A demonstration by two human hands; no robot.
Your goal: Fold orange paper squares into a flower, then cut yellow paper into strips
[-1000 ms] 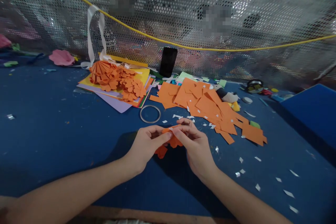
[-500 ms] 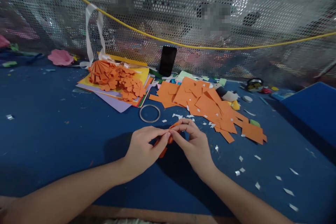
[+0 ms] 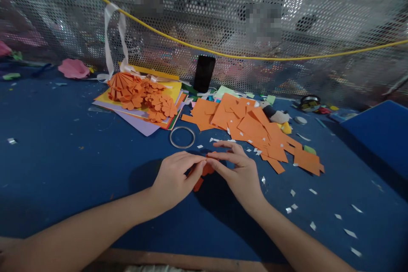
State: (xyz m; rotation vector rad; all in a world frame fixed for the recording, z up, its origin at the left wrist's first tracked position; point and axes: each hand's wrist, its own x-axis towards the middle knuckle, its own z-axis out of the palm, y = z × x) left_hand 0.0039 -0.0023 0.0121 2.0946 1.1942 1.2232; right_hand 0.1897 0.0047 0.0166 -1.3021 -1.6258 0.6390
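Head: left fingers (image 3: 190, 160), right fingers (image 3: 228, 157) pinching orange paper (image 3: 208, 169); tabletop (image 3: 60, 165) spreads leftward, edge (image 3: 159, 258) below.

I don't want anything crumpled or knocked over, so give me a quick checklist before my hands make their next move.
1. Both hands at the work: ok. The left hand and right hand meet at the orange paper piece.
2. Piece undamaged: cannot tell; fingers hide part of it.
3. Metal ring out of the grip: ok, lying on the table just beyond the left hand.
4. Table free of scraps: not ok; white scraps are scattered beside the right arm.
5. Orange flower shapes apart from the hands: ok, on the coloured sheets.
6. Phone standing: ok, slightly tilted.
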